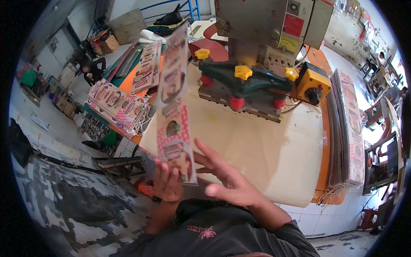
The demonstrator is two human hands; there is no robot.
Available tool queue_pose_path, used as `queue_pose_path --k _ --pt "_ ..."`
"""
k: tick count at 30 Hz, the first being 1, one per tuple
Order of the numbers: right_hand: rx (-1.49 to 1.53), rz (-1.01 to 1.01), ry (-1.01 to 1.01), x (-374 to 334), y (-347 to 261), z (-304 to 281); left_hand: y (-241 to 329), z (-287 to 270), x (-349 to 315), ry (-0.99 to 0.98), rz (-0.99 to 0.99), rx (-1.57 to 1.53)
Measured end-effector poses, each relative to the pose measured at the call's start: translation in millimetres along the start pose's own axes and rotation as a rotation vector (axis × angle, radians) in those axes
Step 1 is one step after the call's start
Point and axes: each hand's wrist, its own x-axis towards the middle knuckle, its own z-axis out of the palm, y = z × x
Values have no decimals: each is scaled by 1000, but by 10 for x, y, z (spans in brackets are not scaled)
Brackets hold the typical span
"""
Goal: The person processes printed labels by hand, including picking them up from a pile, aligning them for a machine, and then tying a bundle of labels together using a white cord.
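A long, glossy printed strip (173, 107) in pink, white and purple, with food pictures, stands up slantwise before me, its upper part slightly blurred. My left hand (168, 183) grips it near the bottom end, fingers partly behind the strip. Just right of that end is my right hand (229, 177), fingers spread and thumb apart; a fingertip or two come close to the strip's edge, and I cannot tell whether they touch. Beyond both hands lies a cream-coloured work surface (239, 150).
A press machine (246, 81) with a dark green head and yellow knobs stands at the back, beside a yellow control box (314, 83). Similar printed strips lie in piles at left (117, 103), and a tall stack (349, 128) lines the right edge. A person (90, 70) sits far left.
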Motion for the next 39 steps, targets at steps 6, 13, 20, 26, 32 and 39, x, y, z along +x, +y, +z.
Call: queue_pose_path --k 6,13,20,26,32,39 --pt "103 169 122 -95 195 -35 312 -54 -50 -274 -174 -268" --pt "256 178 384 -438 251 -345 223 62 285 -106 -322 -679" --pt "220 123 318 -918 6 -843 -494 258 593 47 -1246 -1902" --pt "157 58 602 -1076 -196 -1183 -245 363 659 -57 -1439 -1452" --pt "138 146 791 -1288 -239 -1176 -116 502 408 -5 -1521 -1651" --pt "-204 303 750 -1291 -139 -1135 -131 557 289 47 -1533 -1640"
